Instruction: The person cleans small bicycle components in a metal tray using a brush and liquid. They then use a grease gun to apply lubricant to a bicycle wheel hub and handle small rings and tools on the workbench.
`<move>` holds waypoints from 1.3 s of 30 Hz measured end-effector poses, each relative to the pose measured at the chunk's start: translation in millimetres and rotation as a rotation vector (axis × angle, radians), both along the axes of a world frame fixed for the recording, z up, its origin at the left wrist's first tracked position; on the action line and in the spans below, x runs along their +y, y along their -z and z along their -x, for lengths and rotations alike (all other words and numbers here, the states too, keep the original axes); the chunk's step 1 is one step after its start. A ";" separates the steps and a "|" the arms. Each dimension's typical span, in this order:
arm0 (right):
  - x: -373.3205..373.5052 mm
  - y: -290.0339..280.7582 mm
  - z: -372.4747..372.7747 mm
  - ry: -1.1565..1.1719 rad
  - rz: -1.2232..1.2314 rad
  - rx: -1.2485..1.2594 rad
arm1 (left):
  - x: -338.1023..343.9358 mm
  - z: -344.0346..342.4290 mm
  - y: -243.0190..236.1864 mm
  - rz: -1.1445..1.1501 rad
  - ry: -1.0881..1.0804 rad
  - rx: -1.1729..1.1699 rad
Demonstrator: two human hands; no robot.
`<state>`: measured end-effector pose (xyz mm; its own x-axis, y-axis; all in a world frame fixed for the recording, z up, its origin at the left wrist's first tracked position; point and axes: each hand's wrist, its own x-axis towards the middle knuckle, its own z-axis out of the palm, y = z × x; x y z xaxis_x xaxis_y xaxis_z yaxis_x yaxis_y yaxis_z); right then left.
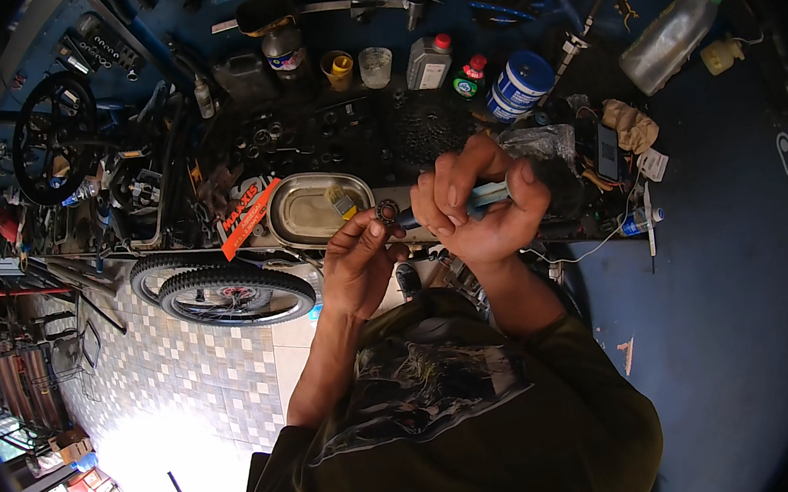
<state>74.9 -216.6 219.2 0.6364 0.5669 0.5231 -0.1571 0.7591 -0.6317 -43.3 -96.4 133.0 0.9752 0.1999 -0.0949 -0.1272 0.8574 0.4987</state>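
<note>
Between the thumb and fingers of my left hand (355,266), a small dark ring-shaped bearing (387,211) is pinched upright. My right hand (476,203) is wrapped round a slim tube (489,195) with a pale blue body. Its dark end (409,218) points left and reaches close to the bearing; whether they touch I cannot tell. Just behind my left hand is an oval metal tray (285,225) on the bench edge. A brush with a yellow part (343,203) lies in that tray.
Tools and small parts cover the dark bench. A grey bottle (429,63), a blue-and-white tub (520,87) and cups (376,67) stand at the back. An orange strip (252,219) lies left of the tray. Bicycle wheels (235,294) are below the bench edge.
</note>
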 end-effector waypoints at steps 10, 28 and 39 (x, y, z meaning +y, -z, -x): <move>-4.6 -0.2 -2.9 -0.003 0.029 0.007 | -3.7 0.4 -1.4 -0.039 -0.010 0.023; 4.5 0.3 -2.3 -0.062 0.056 -0.001 | 3.8 -7.6 5.1 -0.062 -0.016 0.045; -0.4 12.2 -25.3 0.013 -0.034 0.138 | 3.1 -10.5 8.4 -0.011 0.108 0.010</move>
